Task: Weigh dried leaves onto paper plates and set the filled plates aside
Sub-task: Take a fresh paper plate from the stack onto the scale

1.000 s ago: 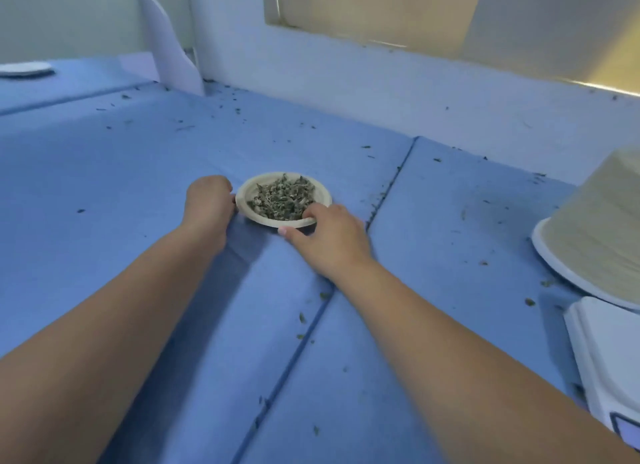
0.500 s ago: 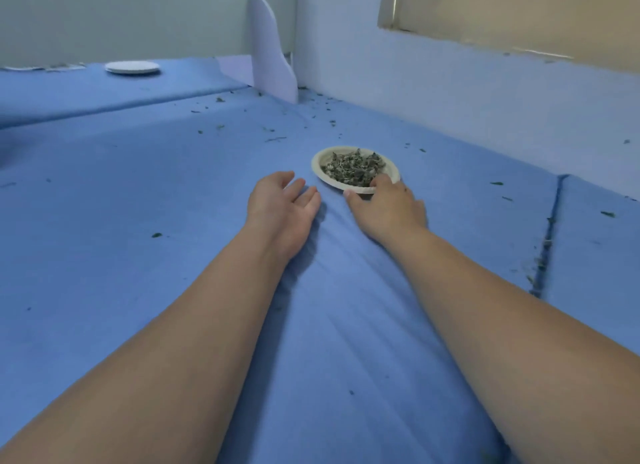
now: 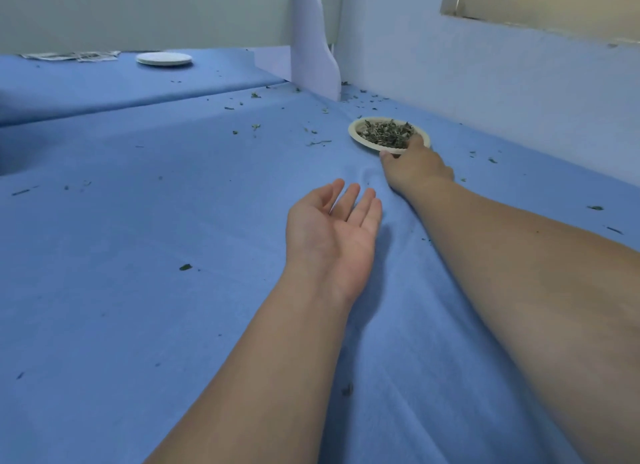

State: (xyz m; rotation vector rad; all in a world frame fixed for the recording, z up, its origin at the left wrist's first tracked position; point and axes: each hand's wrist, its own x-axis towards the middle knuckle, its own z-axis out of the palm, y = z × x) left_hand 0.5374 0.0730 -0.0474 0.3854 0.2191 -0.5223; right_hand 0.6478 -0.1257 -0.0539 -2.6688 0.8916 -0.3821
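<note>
A small paper plate (image 3: 356, 135) heaped with dried leaves (image 3: 386, 133) sits on the blue cloth near the far wall. My right hand (image 3: 414, 167) reaches out to its near rim, thumb on top of the edge and fingers under it, pinching the rim. My left hand (image 3: 334, 228) lies nearer to me on the cloth, palm up, fingers straight and holding nothing, well apart from the plate.
A white plate (image 3: 163, 58) and some papers (image 3: 71, 56) lie at the far left of the blue table (image 3: 138, 255). A white curved divider panel (image 3: 311, 44) stands at the back by the wall (image 3: 502, 82). Leaf crumbs dot the cloth.
My right hand has pushed the filled plate farther away toward the wall. My left hand has come off the plate, drawn back and turned palm up. The view has swung left.
</note>
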